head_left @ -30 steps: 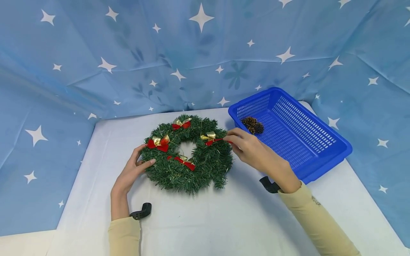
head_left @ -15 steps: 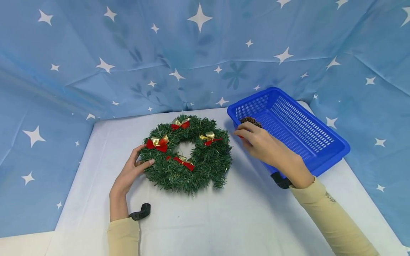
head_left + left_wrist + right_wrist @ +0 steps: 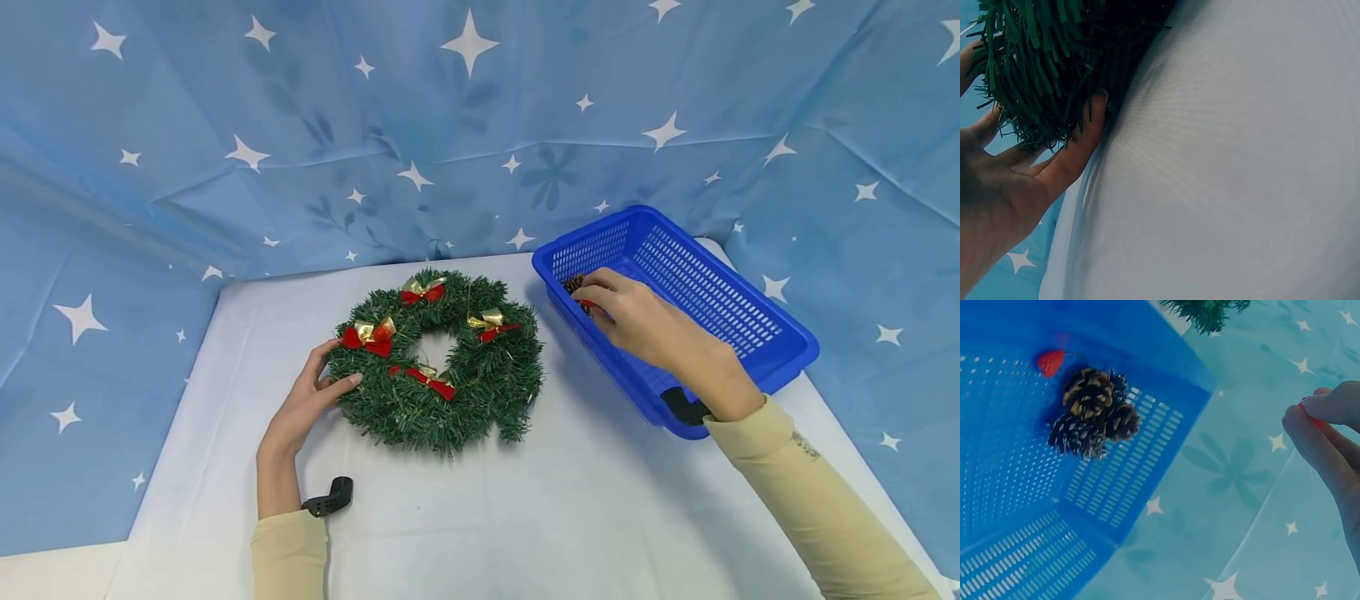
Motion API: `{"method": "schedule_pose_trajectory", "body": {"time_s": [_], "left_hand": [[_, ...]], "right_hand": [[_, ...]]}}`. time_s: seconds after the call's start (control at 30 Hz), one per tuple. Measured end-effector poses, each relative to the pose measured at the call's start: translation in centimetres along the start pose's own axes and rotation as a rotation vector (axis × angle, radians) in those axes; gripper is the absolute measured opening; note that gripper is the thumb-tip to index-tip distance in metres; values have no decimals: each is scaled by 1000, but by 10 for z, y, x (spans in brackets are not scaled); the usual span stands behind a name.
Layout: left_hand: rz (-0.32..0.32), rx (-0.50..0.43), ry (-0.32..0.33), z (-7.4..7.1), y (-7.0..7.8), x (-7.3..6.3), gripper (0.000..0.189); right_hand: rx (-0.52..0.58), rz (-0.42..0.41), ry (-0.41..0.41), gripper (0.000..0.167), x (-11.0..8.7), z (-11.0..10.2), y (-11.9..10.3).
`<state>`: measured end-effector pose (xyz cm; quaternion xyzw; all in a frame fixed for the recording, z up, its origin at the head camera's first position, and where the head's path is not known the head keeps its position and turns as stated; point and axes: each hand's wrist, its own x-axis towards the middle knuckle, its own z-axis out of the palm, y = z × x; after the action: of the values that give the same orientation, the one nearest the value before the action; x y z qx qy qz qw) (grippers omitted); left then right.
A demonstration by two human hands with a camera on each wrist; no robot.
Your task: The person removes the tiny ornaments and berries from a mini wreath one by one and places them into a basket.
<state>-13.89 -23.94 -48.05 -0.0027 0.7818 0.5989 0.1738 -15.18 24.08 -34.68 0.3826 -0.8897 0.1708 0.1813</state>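
A green wreath (image 3: 442, 417) with several red-and-gold bows lies on the white cloth. My left hand (image 3: 303, 408) grips its left edge; in the left wrist view the thumb (image 3: 1079, 147) presses the needles from one side, with the fingers behind. Over the near-left end of the blue basket (image 3: 675, 412) is my right hand (image 3: 637, 321), pinching a small red piece (image 3: 1302, 406) mostly hidden by thumb and fingertips. Inside the basket sit several pine cones (image 3: 1088, 394) in a cluster and a red berry (image 3: 1051, 362) beside them.
A blue curtain (image 3: 420, 100) with white stars hangs behind and along both sides of the white cloth-covered table (image 3: 480, 517). The basket's slotted walls rise around the pine cones. Black wrist cameras (image 3: 330, 497) are strapped to both wrists.
My right hand has moved right, from the wreath's right-hand bow to over the basket, still pinching the red piece. The left hand and wreath have stayed put.
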Motion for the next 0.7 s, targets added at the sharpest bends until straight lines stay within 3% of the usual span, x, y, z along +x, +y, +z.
{"method": "schedule_pose_trajectory", "body": {"time_s": [0.2, 0.43, 0.7], "left_hand": [[1, 7, 1, 0, 0, 0, 89], [-2, 2, 2, 0, 1, -1, 89], [-10, 2, 2, 1, 3, -1, 89]], "right_hand": [[-19, 12, -23, 29, -2, -4, 11], [-22, 140, -143, 25, -5, -8, 27], [-3, 206, -205, 21, -6, -6, 50]]}}
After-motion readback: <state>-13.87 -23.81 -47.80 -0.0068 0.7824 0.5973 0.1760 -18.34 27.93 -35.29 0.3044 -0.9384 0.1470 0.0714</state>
